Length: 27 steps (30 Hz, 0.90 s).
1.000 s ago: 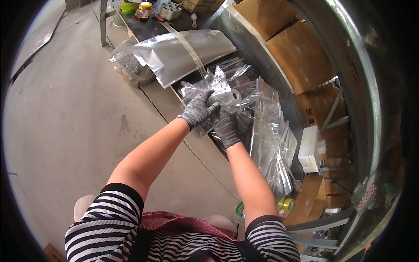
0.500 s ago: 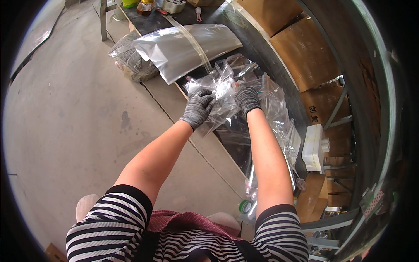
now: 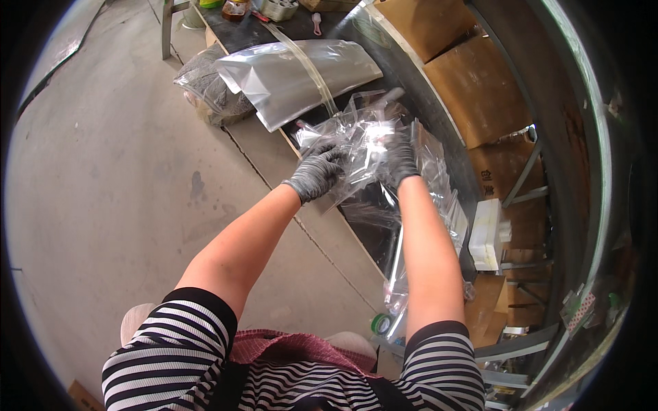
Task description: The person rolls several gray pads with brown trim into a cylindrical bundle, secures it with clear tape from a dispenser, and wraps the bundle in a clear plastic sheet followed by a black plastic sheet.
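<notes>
A crumpled heap of clear plastic film (image 3: pixel 356 161) lies on the dark table between my hands, with bright glare at its middle. My left hand (image 3: pixel 317 172), in a grey knit glove, is at the heap's left edge, its fingers bent around the film. On the other side my right hand (image 3: pixel 399 159), gloved the same way, reaches into the film; motion blur and glare hide its fingers. A pale, blurred, rounded shape (image 3: pixel 393 94) shows just beyond that hand, too unclear to name. More clear film trails under my right forearm.
A large silvery plastic bag (image 3: pixel 291 79) lies beyond the heap, crossed by a yellowish strap (image 3: pixel 312 72). Jars, a white container (image 3: pixel 279 8) and a pink-handled brush (image 3: pixel 317 24) stand farther back. Cardboard boxes (image 3: pixel 476 89) line the right; a filled bag (image 3: pixel 212 89) sits on the floor left.
My right hand has shifted slightly right and is now blurred; an orange spot at its fingertips no longer shows. My left fingers have loosened somewhat, and the film between has changed shape.
</notes>
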Tool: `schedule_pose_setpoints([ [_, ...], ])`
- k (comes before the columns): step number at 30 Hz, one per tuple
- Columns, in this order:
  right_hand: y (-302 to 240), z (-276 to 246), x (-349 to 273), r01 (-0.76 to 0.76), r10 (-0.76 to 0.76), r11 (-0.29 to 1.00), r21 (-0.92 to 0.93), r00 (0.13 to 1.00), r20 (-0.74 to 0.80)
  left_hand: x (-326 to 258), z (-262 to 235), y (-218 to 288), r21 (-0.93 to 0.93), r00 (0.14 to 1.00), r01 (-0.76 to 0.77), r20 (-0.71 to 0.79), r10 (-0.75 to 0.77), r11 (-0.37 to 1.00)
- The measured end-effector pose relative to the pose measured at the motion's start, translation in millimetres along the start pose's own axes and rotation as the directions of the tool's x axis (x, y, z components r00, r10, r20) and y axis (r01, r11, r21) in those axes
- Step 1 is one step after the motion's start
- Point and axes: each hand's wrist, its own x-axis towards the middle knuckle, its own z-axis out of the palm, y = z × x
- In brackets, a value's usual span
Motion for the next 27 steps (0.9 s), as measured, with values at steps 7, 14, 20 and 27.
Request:
schedule_pose_setpoints([
  [7,-89.6,-81.9,-57.7,0.186,-0.178,0.914,0.360,0.983,-0.056,-5.5,-19.2,-2.2,0.152,0.976,-0.166,0.166,0.141,0.974],
  [14,-51.2,-3.4,-22.0,0.465,-0.419,0.867,-0.177,0.874,0.245,7.4,-9.1,19.4,-0.062,0.964,0.204,0.189,-0.189,0.977],
  [20,-33.0,57.5,8.3,0.343,-0.291,0.759,-0.554,0.939,0.182,-7.6,-11.8,31.9,0.042,0.919,-0.288,0.293,0.264,0.957],
  [27,-35.1,47.0,15.9,0.414,-0.348,0.696,-0.586,0.909,0.229,-74.8,-84.7,109.0,-0.414,0.705,0.034,0.655,0.272,0.910],
])
